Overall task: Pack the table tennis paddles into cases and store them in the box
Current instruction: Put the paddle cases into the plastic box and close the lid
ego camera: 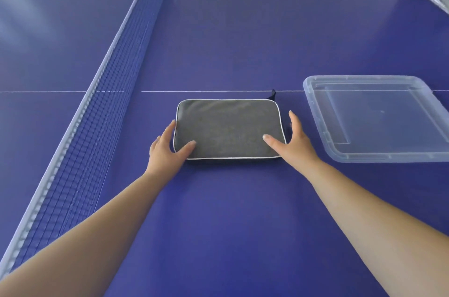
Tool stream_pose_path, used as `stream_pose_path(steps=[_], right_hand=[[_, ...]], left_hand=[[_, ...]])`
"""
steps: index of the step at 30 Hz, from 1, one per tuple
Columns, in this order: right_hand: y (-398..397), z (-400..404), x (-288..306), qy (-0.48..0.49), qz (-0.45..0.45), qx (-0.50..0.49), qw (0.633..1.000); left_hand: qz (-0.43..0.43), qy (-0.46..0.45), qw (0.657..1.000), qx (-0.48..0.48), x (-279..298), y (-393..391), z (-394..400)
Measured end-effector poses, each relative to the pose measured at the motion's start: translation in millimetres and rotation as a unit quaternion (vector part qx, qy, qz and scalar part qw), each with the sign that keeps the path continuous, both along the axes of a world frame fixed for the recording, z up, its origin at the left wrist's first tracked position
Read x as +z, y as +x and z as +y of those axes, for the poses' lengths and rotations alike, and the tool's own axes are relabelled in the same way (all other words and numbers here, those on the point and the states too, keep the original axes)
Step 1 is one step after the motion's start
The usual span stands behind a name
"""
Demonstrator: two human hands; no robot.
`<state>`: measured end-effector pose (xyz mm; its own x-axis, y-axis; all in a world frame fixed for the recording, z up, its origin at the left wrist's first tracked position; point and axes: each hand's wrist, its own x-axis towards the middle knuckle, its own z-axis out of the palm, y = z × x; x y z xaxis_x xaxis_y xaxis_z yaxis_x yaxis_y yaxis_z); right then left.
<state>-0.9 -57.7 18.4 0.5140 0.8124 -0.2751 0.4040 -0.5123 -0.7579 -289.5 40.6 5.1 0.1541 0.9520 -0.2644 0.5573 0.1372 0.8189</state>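
Paddle case (228, 129): grey fabric, white piping, lying flat and closed on the blue table tennis table (243, 211), near the white centre line; contents not visible.
Left hand (167, 150): at the case's left edge, thumb on top, fingers straight along the side.
Right hand (290, 142): at the case's right edge, thumb on top, fingers extended along the side.
Lid (379, 116): clear plastic, flat on the table, right of the case, apart from it.
Net (97, 107): stretched along the left.
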Motion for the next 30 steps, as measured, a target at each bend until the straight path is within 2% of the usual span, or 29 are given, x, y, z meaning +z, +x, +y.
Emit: stream_pose_path(steps=[5, 11, 14, 21, 30], right_hand=[[-6, 10, -12, 0.034, 0.073, 0.022, 0.997], [-13, 2, -10, 0.069, 0.130, -0.002, 0.989], [-12, -9, 1, 0.076, 0.150, -0.016, 0.986], [-27, -64, 41, 0.116, 0.141, -0.049, 0.982], [-25, -177, 114, 0.154, 0.104, -0.090, 0.979]], left_hand=[[0.002, 0.003, 1.000, -0.004, -11, 9, 6], [-0.127, -0.013, 0.992, 0.022, -1, 21, -4], [-0.145, -0.019, 0.989, 0.007, 7, 17, -15], [-0.109, 0.022, 0.993, -0.025, 39, 2, -70], [-0.105, 0.031, 0.983, -0.145, 121, 10, -148]])
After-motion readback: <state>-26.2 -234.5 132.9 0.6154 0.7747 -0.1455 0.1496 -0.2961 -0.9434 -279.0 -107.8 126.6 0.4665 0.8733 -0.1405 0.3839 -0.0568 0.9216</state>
